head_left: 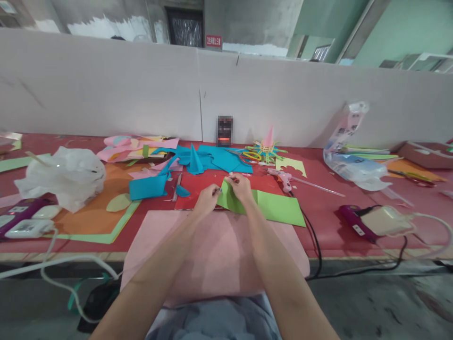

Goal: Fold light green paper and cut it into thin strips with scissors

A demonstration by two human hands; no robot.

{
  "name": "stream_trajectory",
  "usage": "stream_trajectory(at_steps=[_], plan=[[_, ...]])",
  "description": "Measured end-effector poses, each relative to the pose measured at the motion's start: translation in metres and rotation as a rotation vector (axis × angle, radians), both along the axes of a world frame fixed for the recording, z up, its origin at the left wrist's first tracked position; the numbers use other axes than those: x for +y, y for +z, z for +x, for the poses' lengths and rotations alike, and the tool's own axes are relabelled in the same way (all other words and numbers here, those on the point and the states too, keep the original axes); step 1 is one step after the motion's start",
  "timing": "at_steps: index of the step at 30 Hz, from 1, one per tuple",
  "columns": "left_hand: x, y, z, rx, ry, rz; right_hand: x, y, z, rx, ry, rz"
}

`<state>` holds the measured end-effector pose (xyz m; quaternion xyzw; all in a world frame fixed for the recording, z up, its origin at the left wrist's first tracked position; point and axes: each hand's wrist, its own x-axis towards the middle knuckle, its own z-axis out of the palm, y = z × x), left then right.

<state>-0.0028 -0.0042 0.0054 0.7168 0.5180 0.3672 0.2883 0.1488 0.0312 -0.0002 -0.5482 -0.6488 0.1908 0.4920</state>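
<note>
Forearms (166, 269), then green paper (279, 207), long axis left-right

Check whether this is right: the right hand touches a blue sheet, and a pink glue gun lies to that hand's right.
The color is wrong: in the head view, the right hand touches a green sheet. The pink glue gun lies to that hand's right.

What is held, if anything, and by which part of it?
The right hand pinches the green sheet by its far edge, near the left end. The left hand is at that end; what it grips, if anything, is too small to tell.
</note>
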Motion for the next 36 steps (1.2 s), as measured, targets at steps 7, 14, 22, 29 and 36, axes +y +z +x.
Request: stream_trajectory(at_steps=[7,14,22,29,36], plan=[[0.0020,-0.0027,-0.0004,0.001,-0.026,0.001,-0.0004,0.0005,0.0009,-0.009,-0.021,-0.030],[0.0014,-0.0021,-0.0007,0.009,-0.028,-0.006,-0.0013,0.0003,0.0009,-0.003,-0.013,-0.032],[0.0028,-0.0028,0.0002,-0.036,-0.017,0.000,-0.0018,0.0025,0.0028,-0.012,-0.038,-0.032],[0.0015,-0.0014,-0.0012,-0.106,0.001,-0.047,-0.0056,0.0071,0.0007,0.003,-0.030,-0.001],[0.0009,-0.0011,-0.0030,-0.050,-0.036,-0.033,-0.0030,0.0040,0.0004,0.013,-0.030,0.030]])
